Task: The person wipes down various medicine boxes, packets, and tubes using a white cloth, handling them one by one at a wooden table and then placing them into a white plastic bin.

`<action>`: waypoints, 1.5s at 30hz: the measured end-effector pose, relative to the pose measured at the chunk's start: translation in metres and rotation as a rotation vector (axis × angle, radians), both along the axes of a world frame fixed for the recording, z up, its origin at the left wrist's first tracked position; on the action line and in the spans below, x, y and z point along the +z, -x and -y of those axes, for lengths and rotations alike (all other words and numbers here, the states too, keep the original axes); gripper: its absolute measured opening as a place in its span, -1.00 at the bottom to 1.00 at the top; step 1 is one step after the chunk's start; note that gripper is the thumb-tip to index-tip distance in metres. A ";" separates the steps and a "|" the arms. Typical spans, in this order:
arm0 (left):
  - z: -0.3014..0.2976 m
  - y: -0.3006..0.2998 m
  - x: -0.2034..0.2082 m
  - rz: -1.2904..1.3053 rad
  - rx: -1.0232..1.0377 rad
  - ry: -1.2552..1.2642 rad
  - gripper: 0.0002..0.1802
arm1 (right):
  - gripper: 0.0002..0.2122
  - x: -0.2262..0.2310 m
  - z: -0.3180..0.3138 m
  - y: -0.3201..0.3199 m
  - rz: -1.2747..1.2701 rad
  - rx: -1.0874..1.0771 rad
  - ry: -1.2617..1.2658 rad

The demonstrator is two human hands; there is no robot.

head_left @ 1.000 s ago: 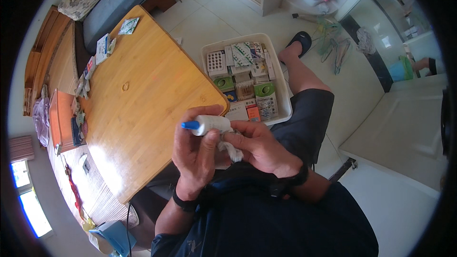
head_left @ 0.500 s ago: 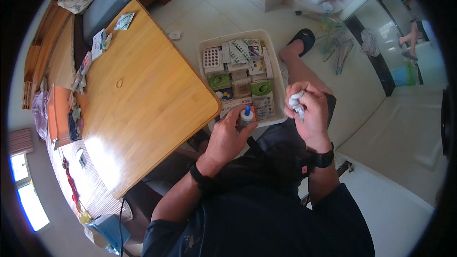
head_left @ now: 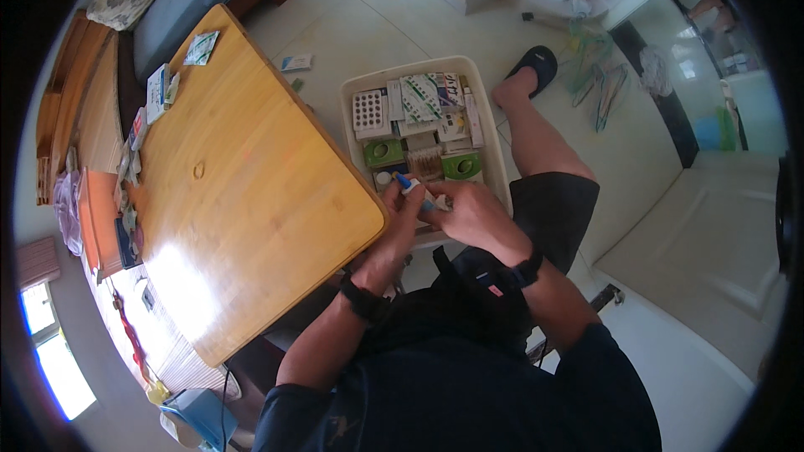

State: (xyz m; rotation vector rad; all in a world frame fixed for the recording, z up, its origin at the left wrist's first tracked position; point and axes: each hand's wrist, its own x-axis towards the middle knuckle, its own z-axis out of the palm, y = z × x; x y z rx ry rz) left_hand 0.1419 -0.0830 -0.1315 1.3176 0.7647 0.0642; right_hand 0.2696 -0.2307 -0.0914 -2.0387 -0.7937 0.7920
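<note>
In front of me, over the near end of a white plastic bin (head_left: 500, 169), my two hands meet at a small white bottle (head_left: 415, 189) with a pointed blue cap. The bottle tilts, its cap toward the upper left. My left hand (head_left: 394, 222) is closed around it. My right hand (head_left: 479, 216) comes from the right with curled fingers against the bottle's lower end; what lies inside those fingers is mostly hidden. Inside the bin are medicine boxes, a brown blister pack (head_left: 368, 110), a green-and-white packet (head_left: 420, 98), green boxes (head_left: 461, 166) and a round white lid (head_left: 383, 178).
A wooden table (head_left: 251, 176) stands close on the left, its corner beside my left wrist. Boxes (head_left: 157, 92) and a packet (head_left: 201, 48) lie along its far side. On the floor are a small box (head_left: 296, 62) and hangers (head_left: 600, 96). My slippered foot (head_left: 536, 71) is right of the bin.
My right hand has moved left and down to the bottle. The white crumpled piece it held no longer shows clearly. The bottle has gone from upright to tilted, moving slightly left.
</note>
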 end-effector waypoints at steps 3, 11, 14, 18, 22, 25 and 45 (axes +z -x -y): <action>-0.008 -0.007 0.001 -0.030 -0.022 -0.016 -0.43 | -0.57 -0.008 -0.020 -0.017 -0.035 0.056 0.055; -0.028 0.009 -0.033 0.091 0.055 -0.215 -0.27 | -0.62 -0.075 -0.069 -0.030 0.012 0.040 -0.074; -0.030 0.001 -0.039 0.174 0.100 -0.224 -0.27 | -0.64 -0.093 -0.075 -0.027 0.137 0.068 -0.017; -0.035 -0.003 -0.043 0.005 0.042 -0.298 -0.31 | -0.59 -0.090 -0.074 -0.025 0.080 0.078 0.118; -0.037 -0.003 -0.060 0.011 0.031 -0.333 -0.37 | -0.71 -0.095 -0.076 -0.020 0.134 0.080 0.112; -0.032 -0.007 -0.056 -0.049 0.038 -0.317 -0.36 | -0.70 -0.100 -0.076 -0.023 0.141 0.061 0.142; -0.036 0.059 -0.025 -0.067 -0.283 -0.610 -0.53 | -0.53 -0.107 -0.106 -0.022 0.321 0.273 0.034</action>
